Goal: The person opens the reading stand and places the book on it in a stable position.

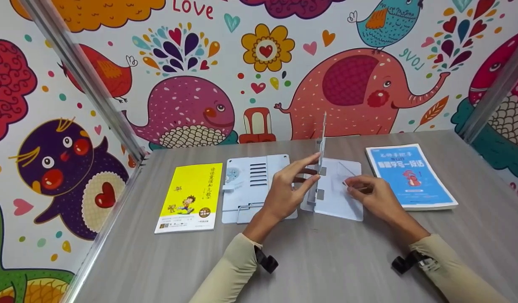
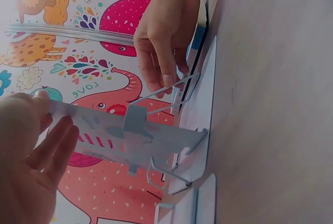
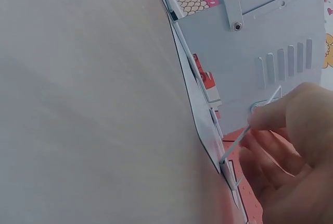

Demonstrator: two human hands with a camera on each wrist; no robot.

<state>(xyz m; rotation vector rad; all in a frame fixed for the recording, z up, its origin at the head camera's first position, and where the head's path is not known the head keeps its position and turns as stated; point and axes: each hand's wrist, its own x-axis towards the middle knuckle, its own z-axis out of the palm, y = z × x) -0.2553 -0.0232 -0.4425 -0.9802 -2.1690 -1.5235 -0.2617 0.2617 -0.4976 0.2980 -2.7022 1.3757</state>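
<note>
A white metal book stand stands unfolded, its base plate on the table and its slotted back panel raised nearly upright. My left hand holds the panel by its edge, fingers and thumb around it in the left wrist view. My right hand pinches the stand's thin wire support between thumb and fingers. That wire slants between base and panel. Left of it, a second white book stand lies folded flat, partly hidden by my left forearm.
A yellow book lies at the left of the folded stand. A thicker blue book lies right of my right hand. Behind the grey table rises a wall with cartoon animals; metal posts mark its corners.
</note>
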